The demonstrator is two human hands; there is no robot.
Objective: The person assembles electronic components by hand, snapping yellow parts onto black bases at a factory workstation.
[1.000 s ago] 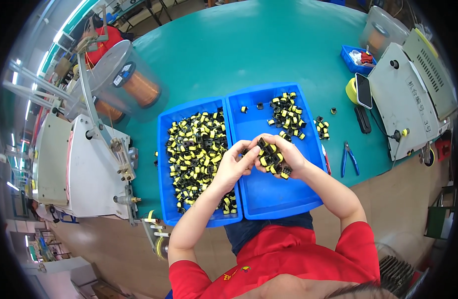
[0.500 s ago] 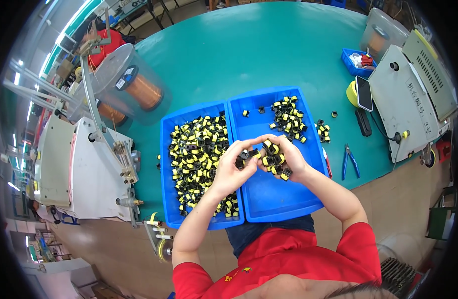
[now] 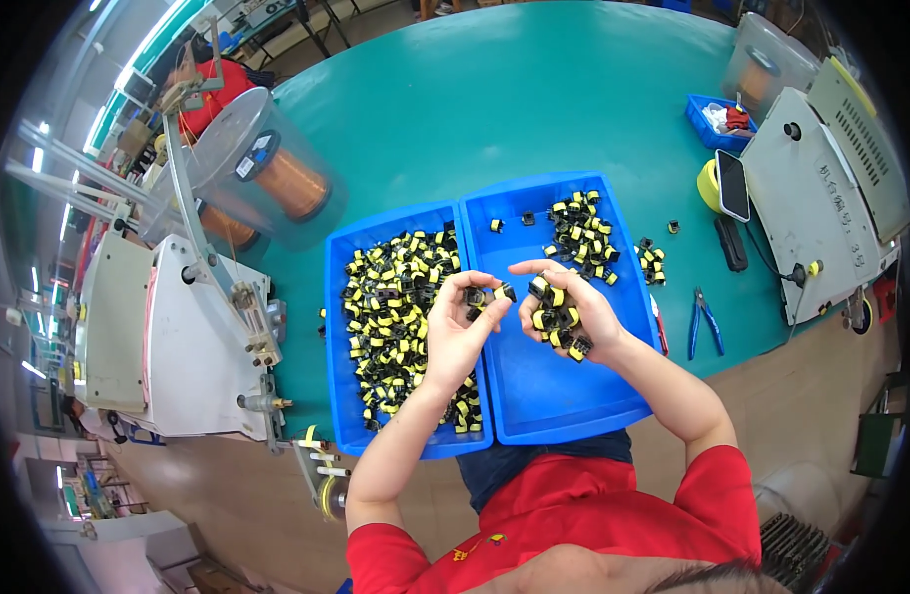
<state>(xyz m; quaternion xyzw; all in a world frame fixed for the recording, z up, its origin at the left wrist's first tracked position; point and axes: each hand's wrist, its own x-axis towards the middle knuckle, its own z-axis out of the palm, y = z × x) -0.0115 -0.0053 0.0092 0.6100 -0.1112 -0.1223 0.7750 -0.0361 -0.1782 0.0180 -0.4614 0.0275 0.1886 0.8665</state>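
Small black coil bobbins wrapped with yellow tape are in both hands. My left hand [image 3: 457, 332] pinches a bobbin [image 3: 505, 292] between thumb and fingertips, with another dark one partly hidden in its fingers. Close beside it, my right hand [image 3: 595, 322] cups a cluster of several bobbins [image 3: 554, 319] against its palm. Both hands are above the right blue tray [image 3: 549, 401], near its left wall. That tray has a loose bobbin pile [image 3: 581, 238] at its far right. The left blue tray [image 3: 342, 396] is heaped with many more bobbins [image 3: 390, 307].
Right of the trays lie loose bobbins [image 3: 652, 263], blue-handled pliers [image 3: 711, 325], a phone [image 3: 733, 185] against a yellow tape roll [image 3: 708, 186], and a small blue bin [image 3: 700, 124]. Winding machines flank the green table, one left [image 3: 192, 342], one right [image 3: 816, 198]. Copper wire spools [image 3: 292, 188] stand far left.
My hands have drawn slightly apart, opening a gap between the fingertips. The left hand's pinched bobbin is now separate from the right hand's cluster. The whole view has shifted a little.
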